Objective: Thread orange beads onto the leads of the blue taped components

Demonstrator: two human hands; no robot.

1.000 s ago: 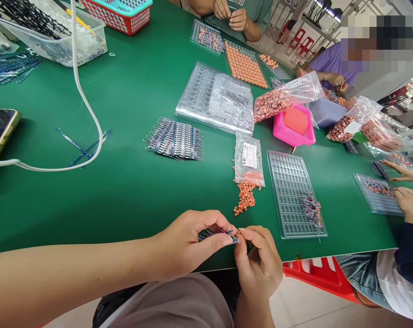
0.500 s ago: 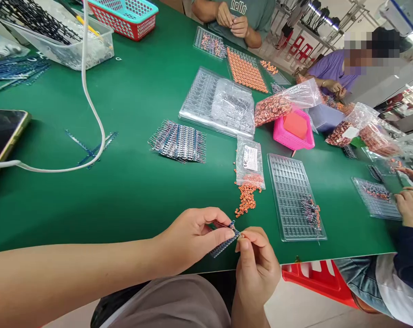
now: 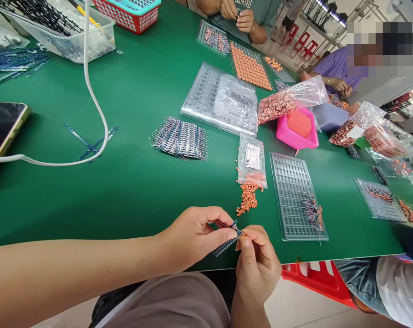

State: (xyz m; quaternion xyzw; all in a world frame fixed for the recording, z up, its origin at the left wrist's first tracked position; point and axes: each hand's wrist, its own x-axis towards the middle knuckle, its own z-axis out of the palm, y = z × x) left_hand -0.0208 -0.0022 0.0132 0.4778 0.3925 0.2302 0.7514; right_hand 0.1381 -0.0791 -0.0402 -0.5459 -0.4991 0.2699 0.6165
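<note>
Component strip is in the left hand, above the near edge of the tabletop. Clock centred on the hands, 12 = top of view. Strip slants, lower end toward 7, upper end toward 1. One layer or several: can't tell, the hand covers much of it.

Left fingers: clamped on the strip, thumb on top, index curled over the far side. Right hand is at 4, just beside; thumb and index pinched on a tiny piece at the strip's end. Too small to say what it is, or whether it's attached.

Near 1: loose pile of orange beads, labelled plastic bag just beyond, its lower end at the pile. 2: clear ribbed tray, cluster of wired parts lying on its near right part. 11: fanned stack of strips, leads sticking out both sides. 12, farther: clear tray stack. 1, farther: pink basket, red piece inside. 10: white cable crossing two blue strips.
</note>
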